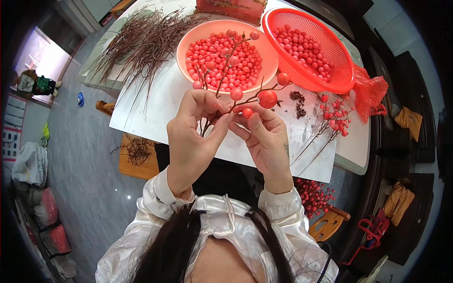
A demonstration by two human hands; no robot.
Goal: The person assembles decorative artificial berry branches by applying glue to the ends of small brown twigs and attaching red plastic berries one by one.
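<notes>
The work in hand looks like fixing red beads onto a thin branch. Both hands are raised close to the body, above the near edge of the bench (141,118), with the wrists bent inward and the palms turned toward each other.

The left hand (191,137) closes its grip on the lower stem of the branch (222,78); thumb and forefinger are pressed together around the bundle of twigs, and the branch stands up from it, a little tilted to the right. The right hand (266,141) pinches one small red bead (247,112) between thumb and forefinger, so this grip is clamped on the bead. The bead is just beside a side twig, touching it or nearly; I cannot tell which.

Several beads already sit on the twig tips, so I judge the branch to be partly filled. The next move, as I judge it, needs a fine push of the bead onto a bare tip, while the left hand keeps the stem steady.

Farther on the bench stands a pink bowl (264,42) full of red beads, and to its right a red basket (283,19) with more. A finished sprig (332,118) lies at the right, and a heap of bare twigs (141,37) at the far left.
</notes>
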